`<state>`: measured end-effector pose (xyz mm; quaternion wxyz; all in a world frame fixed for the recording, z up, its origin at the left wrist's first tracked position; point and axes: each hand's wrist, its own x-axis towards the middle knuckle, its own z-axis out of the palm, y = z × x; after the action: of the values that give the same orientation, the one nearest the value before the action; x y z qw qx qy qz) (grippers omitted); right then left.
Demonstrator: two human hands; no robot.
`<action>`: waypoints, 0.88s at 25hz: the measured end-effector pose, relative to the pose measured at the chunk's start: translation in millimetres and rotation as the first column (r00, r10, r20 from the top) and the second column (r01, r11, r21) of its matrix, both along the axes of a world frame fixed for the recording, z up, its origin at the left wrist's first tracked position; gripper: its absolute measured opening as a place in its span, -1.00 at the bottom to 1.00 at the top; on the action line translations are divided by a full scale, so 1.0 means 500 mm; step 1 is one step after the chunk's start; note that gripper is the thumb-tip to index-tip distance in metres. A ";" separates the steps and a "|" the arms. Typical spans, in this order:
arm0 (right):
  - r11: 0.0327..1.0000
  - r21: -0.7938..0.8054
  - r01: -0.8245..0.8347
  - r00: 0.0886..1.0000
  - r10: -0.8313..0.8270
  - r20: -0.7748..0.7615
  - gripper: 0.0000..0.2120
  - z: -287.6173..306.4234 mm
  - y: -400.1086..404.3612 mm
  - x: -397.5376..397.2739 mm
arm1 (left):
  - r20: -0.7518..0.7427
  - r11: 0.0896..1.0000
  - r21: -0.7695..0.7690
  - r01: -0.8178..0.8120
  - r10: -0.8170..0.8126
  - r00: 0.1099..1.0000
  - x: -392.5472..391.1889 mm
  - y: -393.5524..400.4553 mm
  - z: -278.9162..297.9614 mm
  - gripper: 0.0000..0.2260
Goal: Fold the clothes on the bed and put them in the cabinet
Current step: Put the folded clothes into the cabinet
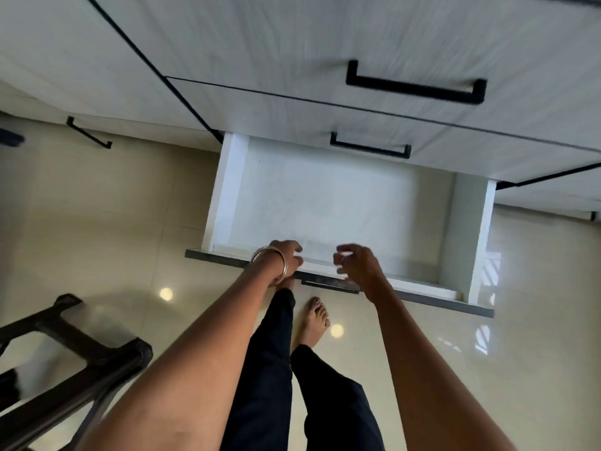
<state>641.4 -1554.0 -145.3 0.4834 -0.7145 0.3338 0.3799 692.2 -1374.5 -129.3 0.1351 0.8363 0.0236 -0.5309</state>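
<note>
A white cabinet with black bar handles fills the top of the view. Its lowest drawer is pulled out over the floor, and its white inside shows nothing lying in it. My left hand, with a metal bangle on the wrist, sits at the drawer's dark front panel with its fingers curled over the top edge. My right hand is just above the same edge, a little to the right, fingers loosely curled and blurred, with nothing in them. No clothes and no bed are in view.
Glossy beige floor tiles spread around the drawer. A black frame, perhaps a chair or stand, stands at the lower left, close to my left arm. My bare feet and dark trousers are right below the drawer front. The upper drawers are closed.
</note>
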 end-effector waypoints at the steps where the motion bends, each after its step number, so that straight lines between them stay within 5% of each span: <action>1: 0.987 0.081 0.138 0.990 -0.141 0.031 -0.77 0.064 0.013 0.028 | 0.047 0.996 -0.039 -0.084 0.086 0.995 0.008 0.020 0.042 -0.66; 4: 0.935 0.236 0.266 0.939 -0.307 0.158 -0.77 0.246 0.067 0.098 | 0.143 0.867 -0.251 -0.432 0.474 0.869 0.022 0.082 0.181 -0.76; 6: 0.935 0.286 0.210 0.924 -0.285 0.256 -0.74 0.359 0.125 0.139 | 0.128 0.660 -0.419 -0.624 0.723 0.679 0.037 0.139 0.285 -0.77; 9: 0.938 0.336 0.085 0.894 -0.220 0.390 -0.76 0.518 0.263 0.216 | 0.173 0.415 -0.602 -0.682 0.902 0.395 0.082 0.280 0.445 -0.79; 14: 0.928 0.276 -0.249 0.820 0.050 0.570 -0.67 0.702 0.581 0.310 | 0.228 0.165 -0.785 -0.597 0.973 -0.030 0.088 0.597 0.648 -0.80; 19: 0.848 0.203 -0.489 0.670 0.216 0.710 -0.58 0.834 0.962 0.385 | 0.279 0.088 -0.835 -0.543 0.918 -0.280 0.039 0.993 0.768 -0.83; 22: 0.785 0.204 -0.586 0.623 0.275 0.732 -0.69 0.873 1.228 0.381 | 0.327 0.001 -0.818 -0.575 0.823 -0.465 -0.036 1.248 0.833 -0.84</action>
<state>831.7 -940.1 291.3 0.6039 -0.7376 -0.1393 0.2682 674.1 -750.6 287.0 0.5531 0.6512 0.4604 0.2410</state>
